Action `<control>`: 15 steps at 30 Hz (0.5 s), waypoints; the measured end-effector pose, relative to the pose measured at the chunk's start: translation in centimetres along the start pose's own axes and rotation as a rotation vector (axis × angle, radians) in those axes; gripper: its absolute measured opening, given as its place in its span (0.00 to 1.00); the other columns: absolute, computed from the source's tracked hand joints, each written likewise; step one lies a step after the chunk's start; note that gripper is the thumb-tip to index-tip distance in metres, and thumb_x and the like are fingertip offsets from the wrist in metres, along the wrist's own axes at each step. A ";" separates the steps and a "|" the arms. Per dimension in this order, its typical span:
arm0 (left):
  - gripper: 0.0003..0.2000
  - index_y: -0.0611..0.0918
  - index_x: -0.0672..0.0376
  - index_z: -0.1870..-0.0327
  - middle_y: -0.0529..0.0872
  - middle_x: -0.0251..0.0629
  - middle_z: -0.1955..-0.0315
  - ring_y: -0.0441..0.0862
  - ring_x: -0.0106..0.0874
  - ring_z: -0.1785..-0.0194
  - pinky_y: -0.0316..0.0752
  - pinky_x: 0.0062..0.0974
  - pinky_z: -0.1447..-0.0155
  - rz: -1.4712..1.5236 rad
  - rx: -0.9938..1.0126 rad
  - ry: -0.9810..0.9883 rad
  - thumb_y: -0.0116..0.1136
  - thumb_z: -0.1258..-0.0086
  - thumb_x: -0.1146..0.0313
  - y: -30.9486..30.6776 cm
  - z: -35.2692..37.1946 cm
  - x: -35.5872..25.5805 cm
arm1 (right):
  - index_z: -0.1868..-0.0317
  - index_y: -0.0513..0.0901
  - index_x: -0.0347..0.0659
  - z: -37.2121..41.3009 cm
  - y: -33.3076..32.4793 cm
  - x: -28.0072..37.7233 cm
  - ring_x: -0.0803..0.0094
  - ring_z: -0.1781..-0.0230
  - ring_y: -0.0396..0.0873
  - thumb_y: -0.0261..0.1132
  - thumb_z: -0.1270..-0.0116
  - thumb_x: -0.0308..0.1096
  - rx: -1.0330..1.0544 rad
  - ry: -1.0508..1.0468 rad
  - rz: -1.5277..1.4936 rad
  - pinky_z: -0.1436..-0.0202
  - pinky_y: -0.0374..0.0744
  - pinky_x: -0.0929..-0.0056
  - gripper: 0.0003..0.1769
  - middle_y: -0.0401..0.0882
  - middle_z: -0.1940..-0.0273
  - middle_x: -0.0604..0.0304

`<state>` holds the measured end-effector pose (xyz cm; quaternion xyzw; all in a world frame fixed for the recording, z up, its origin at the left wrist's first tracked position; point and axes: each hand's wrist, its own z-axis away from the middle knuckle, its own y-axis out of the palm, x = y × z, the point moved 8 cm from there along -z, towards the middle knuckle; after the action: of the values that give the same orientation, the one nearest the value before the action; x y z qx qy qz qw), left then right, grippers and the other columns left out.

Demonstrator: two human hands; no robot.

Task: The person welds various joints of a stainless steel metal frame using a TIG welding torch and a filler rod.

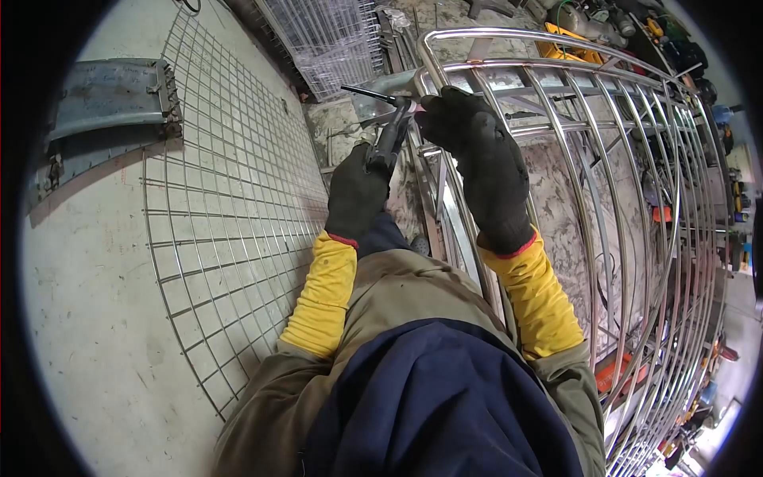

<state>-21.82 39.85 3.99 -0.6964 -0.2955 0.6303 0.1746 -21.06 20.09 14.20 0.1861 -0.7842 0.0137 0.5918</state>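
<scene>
My left hand, in a black glove, is wrapped around the handle of a TIG welding torch. The torch's long black back cap points to the upper left, and its pinkish nozzle faces right. At the nozzle are the fingertips of my right hand, also gloved in black. Those fingers are bent together as in a pinch; what lies between them is hidden. Just beyond and below this hand runs the shiny tubular metal frame, with curved rails and many bars.
Left of me a wire mesh panel leans on a pale wall, near a grey metal piece. Wrapped wire racks stand ahead. A yellow object and an orange-red box lie beyond the bars.
</scene>
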 end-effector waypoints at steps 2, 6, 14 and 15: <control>0.14 0.86 0.66 0.46 0.90 0.61 0.64 0.89 0.60 0.60 0.81 0.51 0.57 0.045 -0.078 0.034 0.64 0.20 0.64 0.1 0.0 0.0 | 0.19 0.65 0.26 0.0 -0.2 0.4 0.48 0.27 0.82 0.40 0.06 0.53 -0.063 -0.002 -0.067 0.21 0.78 0.51 0.37 0.79 0.27 0.37; 0.13 0.87 0.64 0.45 0.90 0.61 0.65 0.89 0.59 0.61 0.81 0.51 0.59 -0.032 -0.055 0.036 0.64 0.19 0.64 -0.2 0.1 -0.6 | 0.19 0.65 0.25 -0.1 -0.4 -0.2 0.46 0.26 0.81 0.39 0.06 0.50 -0.050 -0.013 -0.085 0.20 0.78 0.49 0.35 0.77 0.26 0.35; 0.20 0.83 0.70 0.43 0.89 0.62 0.65 0.90 0.60 0.59 0.80 0.53 0.55 0.154 0.073 -0.152 0.58 0.20 0.58 -0.3 0.1 0.5 | 0.20 0.72 0.37 0.2 -4.6 -1.4 0.47 0.26 0.80 0.47 0.08 0.51 -0.304 -0.079 -0.548 0.21 0.78 0.47 0.31 0.81 0.27 0.47; 0.20 0.83 0.70 0.44 0.89 0.63 0.65 0.90 0.61 0.59 0.80 0.54 0.55 0.148 0.063 -0.139 0.58 0.20 0.58 -0.2 0.1 0.7 | 0.20 0.72 0.38 0.3 -4.6 -1.2 0.47 0.26 0.81 0.47 0.08 0.52 -0.313 -0.085 -0.549 0.21 0.78 0.46 0.31 0.81 0.27 0.46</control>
<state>-21.90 40.48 3.54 -0.6649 -0.2349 0.6973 0.1284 -19.61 16.10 12.08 0.2979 -0.7211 -0.2751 0.5617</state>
